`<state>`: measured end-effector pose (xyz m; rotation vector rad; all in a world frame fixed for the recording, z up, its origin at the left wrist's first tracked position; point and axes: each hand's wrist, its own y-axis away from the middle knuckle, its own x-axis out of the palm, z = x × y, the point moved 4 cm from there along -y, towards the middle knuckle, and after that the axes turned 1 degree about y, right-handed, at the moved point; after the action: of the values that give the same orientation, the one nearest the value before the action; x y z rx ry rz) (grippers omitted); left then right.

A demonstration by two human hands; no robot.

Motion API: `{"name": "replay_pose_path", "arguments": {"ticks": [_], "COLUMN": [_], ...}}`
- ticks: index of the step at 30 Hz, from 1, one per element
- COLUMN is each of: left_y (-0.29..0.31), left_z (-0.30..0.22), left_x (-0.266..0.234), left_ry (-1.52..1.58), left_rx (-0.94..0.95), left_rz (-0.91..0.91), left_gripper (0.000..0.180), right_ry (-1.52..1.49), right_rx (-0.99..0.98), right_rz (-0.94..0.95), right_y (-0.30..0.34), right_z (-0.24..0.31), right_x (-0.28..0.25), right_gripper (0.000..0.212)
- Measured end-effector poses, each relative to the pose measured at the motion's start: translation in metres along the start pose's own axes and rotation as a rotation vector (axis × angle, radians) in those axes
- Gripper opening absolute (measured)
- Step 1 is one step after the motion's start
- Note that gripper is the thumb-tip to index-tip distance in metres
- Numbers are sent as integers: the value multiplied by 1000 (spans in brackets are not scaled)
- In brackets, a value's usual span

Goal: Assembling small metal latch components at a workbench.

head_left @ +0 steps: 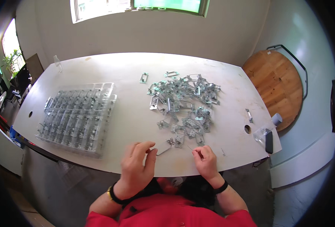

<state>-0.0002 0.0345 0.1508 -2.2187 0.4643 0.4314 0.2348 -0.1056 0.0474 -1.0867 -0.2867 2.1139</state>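
Observation:
Near the front edge of the white table, my left hand (138, 164) has its thumb and index finger at the left end of a flat, silvery metal bracket (164, 146). A small dark fitting sits at that bracket's far end. To its right, my right hand (205, 160) is closed in a pinch on a thin metal pin (190, 148), whose tip points up and left. The two hands are apart. Just beyond them lies a loose heap of similar metal brackets (186, 94), several of them tangled together. A short thin metal piece (223, 151) lies right of my right hand.
Stacked clear plastic trays (112, 109) filled with metal parts stand on the table's left (129, 113). A lone bracket (249, 115), a round hole, and a clear container (263, 133) with a dark object (269, 142) are on the right. A round wooden tabletop (275, 85) leans against the wall.

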Motion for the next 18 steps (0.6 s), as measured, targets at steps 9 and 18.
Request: {"name": "replay_pose_path", "arguments": {"ticks": [9, 18], "left_y": [-47, -18], "left_z": [-115, -122], "left_x": [-81, -101], "left_ry": [1205, 1512], "left_rx": [267, 397], "left_rz": [-116, -285], "left_gripper": [15, 53], "right_ry": [-401, -412], "right_rx": [303, 333], "right_rz": [6, 20], "right_y": [10, 9], "right_z": [-37, -38], "right_x": [-1, -3], "right_gripper": [5, 8]}}
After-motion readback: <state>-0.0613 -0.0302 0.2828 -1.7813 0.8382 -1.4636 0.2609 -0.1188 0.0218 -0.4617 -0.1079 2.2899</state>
